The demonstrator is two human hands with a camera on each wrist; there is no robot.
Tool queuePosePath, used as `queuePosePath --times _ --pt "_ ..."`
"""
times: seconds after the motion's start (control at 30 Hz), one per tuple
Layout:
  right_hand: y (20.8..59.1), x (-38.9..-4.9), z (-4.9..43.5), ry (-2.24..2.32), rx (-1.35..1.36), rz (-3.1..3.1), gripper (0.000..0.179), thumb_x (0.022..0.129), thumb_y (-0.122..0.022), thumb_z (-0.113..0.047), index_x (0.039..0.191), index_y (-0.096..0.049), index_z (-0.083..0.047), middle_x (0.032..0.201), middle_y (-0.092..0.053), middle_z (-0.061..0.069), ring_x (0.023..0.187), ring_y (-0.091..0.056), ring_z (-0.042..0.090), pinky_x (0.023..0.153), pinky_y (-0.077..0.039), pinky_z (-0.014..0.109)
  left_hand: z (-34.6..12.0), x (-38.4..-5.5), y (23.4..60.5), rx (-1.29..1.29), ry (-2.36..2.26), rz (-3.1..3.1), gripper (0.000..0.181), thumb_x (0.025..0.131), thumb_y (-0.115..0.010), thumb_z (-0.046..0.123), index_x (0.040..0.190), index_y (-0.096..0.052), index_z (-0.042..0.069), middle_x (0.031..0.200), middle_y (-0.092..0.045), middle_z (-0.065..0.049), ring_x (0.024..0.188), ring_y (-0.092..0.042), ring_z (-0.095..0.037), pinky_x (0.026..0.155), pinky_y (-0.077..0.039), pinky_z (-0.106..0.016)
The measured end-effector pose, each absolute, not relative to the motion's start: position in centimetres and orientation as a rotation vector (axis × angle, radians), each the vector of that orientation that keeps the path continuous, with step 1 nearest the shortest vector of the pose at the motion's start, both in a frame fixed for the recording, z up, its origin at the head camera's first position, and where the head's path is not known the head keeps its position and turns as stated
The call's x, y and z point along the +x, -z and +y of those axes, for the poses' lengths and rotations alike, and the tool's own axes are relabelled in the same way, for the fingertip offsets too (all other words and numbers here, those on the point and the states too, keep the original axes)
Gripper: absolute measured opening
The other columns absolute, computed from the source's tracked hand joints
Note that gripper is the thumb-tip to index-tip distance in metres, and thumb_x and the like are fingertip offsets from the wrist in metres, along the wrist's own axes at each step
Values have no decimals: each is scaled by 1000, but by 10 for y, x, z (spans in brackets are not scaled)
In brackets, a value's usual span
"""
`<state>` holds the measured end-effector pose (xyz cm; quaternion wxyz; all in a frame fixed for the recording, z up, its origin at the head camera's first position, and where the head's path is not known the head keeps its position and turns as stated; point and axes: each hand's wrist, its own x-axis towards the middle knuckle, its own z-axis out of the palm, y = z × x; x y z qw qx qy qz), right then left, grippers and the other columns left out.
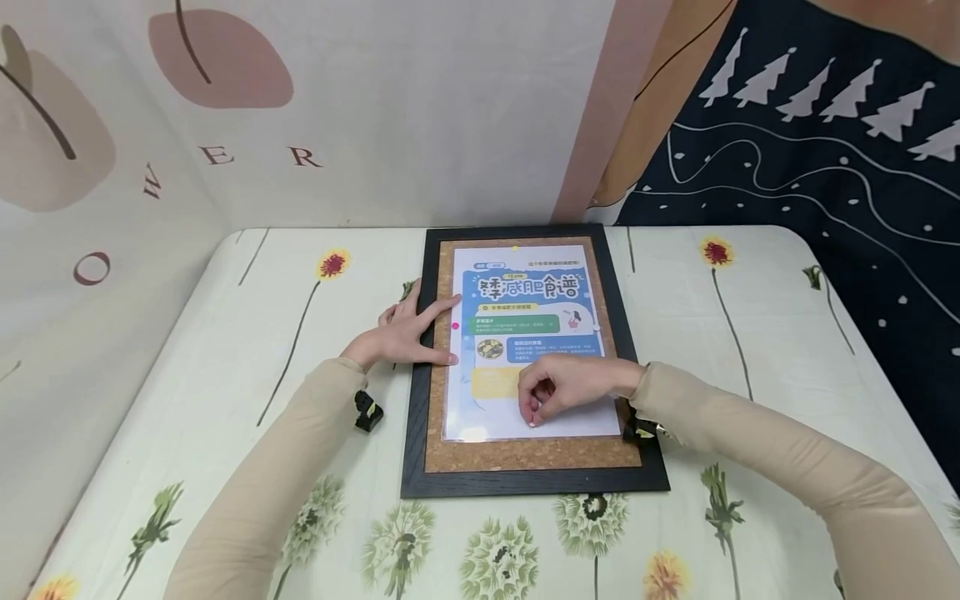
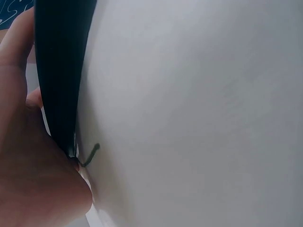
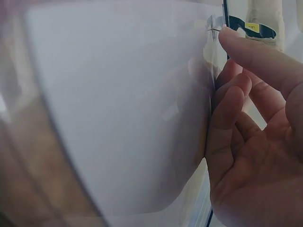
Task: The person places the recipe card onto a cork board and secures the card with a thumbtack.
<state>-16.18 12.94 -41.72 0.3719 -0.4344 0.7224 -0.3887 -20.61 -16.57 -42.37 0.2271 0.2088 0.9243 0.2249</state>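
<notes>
A black-framed cork board (image 1: 532,456) lies on the table with a printed sheet (image 1: 457,400) over its cork. My left hand (image 1: 407,335) rests across the frame's left side, fingers spread, tips at the sheet's left edge. Over the lower middle of the sheet, my right hand (image 1: 566,385) pinches a small push pin (image 1: 532,424) between thumb and fingertips. Its thin needle (image 3: 214,30) points at the sheet in the right wrist view. A pink pin (image 1: 455,326) marks the sheet's left edge, a yellow pin (image 1: 515,247) its top, and a pale pin (image 1: 597,327) its right edge.
A white cloth (image 1: 300,467) printed with flowers covers the table. Behind it hangs a pale curtain (image 1: 420,125), with a dark tree-patterned cloth (image 1: 810,167) at the right. Dark wrist straps (image 1: 368,412) sit on both sleeves.
</notes>
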Motion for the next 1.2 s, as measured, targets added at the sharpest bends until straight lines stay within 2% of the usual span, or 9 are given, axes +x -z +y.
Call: queuePosePath --times 0.47,0.67,0.9,1.2 --pt "416 -161 128 976 -1101 1879 10 83 -75 -3 78 -74 -11 75 -60 -3 62 -47 8 59 -39 22 -167 -208 426 583 -659 2532 99 79 -71 56 156 -15 28 153 25 -24 142 14 -41 104 -1 -62" --pt "415 -159 126 918 -1098 1950 14 80 -77 -3 75 -74 -15 74 -57 -5 64 -50 9 60 -41 23 -168 -210 430 570 -612 2539 101 78 -68 64 156 -11 33 154 27 -21 142 16 -39 106 0 -60" --pt "415 -158 125 918 -1065 1964 14 78 -78 -2 74 -75 -14 72 -56 -4 63 -50 8 60 -41 23 -165 -207 425 573 -626 2539 99 80 -71 54 156 -14 27 153 24 -24 142 14 -41 105 0 -62" --pt "413 -156 123 916 -1005 1976 13 78 -78 -2 73 -75 -13 60 -51 -6 54 -39 6 56 -31 21 -166 -208 425 569 -620 2540 99 81 -71 55 156 -13 28 154 24 -24 142 15 -41 105 -1 -62"
